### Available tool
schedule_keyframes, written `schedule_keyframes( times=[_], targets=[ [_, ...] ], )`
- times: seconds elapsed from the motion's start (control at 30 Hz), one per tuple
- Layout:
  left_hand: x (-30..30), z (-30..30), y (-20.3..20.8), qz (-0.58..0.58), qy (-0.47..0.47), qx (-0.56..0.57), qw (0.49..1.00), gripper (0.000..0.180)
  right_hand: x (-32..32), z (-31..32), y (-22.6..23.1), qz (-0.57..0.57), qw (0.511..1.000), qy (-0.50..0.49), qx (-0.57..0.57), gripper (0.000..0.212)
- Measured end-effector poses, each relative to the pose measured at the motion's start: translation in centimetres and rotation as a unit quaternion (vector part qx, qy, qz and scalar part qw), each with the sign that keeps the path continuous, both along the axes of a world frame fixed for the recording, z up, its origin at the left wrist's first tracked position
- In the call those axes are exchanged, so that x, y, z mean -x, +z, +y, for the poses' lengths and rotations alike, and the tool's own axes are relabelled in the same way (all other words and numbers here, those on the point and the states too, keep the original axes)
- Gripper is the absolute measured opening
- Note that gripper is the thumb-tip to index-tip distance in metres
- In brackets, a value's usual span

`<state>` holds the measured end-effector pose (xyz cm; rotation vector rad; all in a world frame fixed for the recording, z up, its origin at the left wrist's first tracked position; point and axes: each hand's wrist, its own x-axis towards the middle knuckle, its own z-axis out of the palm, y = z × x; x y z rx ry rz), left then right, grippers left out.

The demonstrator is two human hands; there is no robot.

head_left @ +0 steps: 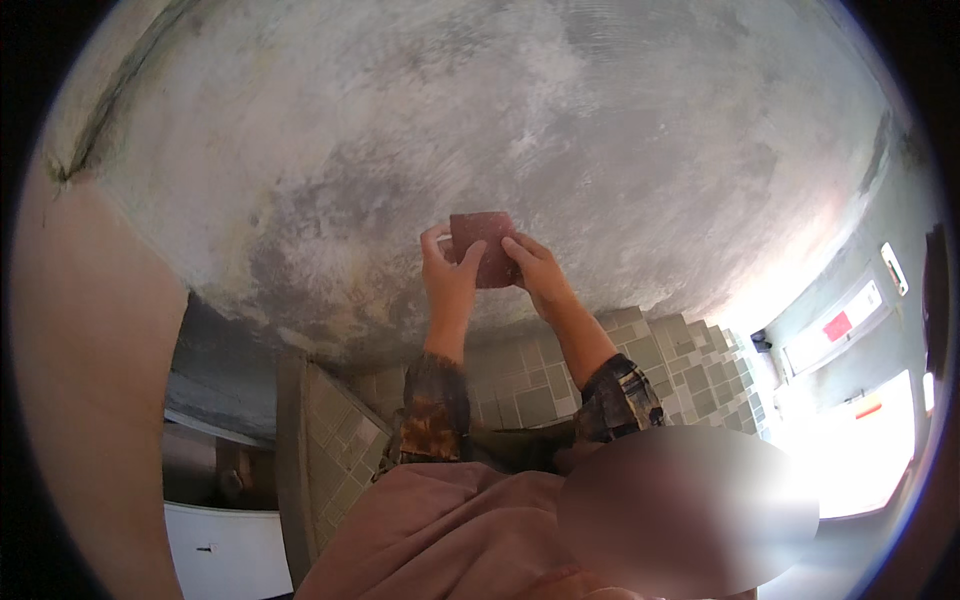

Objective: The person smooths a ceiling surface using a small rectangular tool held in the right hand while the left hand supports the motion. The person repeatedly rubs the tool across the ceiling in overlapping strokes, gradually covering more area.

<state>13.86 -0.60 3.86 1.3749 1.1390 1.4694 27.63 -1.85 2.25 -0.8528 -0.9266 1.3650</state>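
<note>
A small reddish-brown piece of sandpaper (482, 228), roughly rectangular, is held up in front of the patchy grey wall (380, 120). My left hand (446, 268) grips its left side, with the thumb across the near face and the fingers mostly behind. On the right edge, my right hand (537, 268) pinches the same piece, its thumb on the face and its other fingers largely hidden. Both hands are closed on the sandpaper, which appears apart from the wall.
Below the wall runs a floor of greenish-grey tiles (535, 405). A doorway with a grey frame edge (292, 440) opens at the lower left, showing a white panel (225, 550) beyond. Bright openings (870, 450) lie at the right.
</note>
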Motion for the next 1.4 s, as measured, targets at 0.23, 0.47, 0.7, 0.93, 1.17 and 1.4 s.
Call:
schedule_keyframes(
  times=[0.23, 0.47, 0.7, 0.93, 1.17, 1.4],
  targets=[
    [-1.0, 1.2, 0.0, -0.271, -0.244, 0.137, 0.921, 0.056, -2.8, 0.4, 0.2, 0.051, 0.997, 0.052, 0.009, 0.055],
    [-5.3, 2.1, -1.0, -0.109, -0.133, 0.041, 0.984, 0.041, -5.8, 1.7, -1.9, 0.052, 0.998, -0.028, 0.02, 0.06],
    [-7.2, 5.7, -0.4, 0.277, 0.058, -0.423, 0.861, 0.04, -8.4, 3.2, -5.4, 0.119, 0.986, -0.093, 0.077, 0.062],
    [-8.3, 10.7, 3.0, 0.503, 0.1, -0.553, 0.657, 0.046, -10.1, 3.1, -3.9, 0.342, 0.924, -0.163, 0.049, 0.054],
    [-7.7, 13.0, 0.9, 0.603, 0.017, -0.567, 0.561, 0.061, -11.1, 0.3, -2.0, 0.403, 0.892, -0.204, 0.02, 0.047],
    [-8.5, 13.4, 2.6, 0.652, 0.021, -0.541, 0.531, 0.057, -7.0, -4.1, -1.1, -0.292, 0.952, -0.089, 0.035, 0.021]
  ],
)
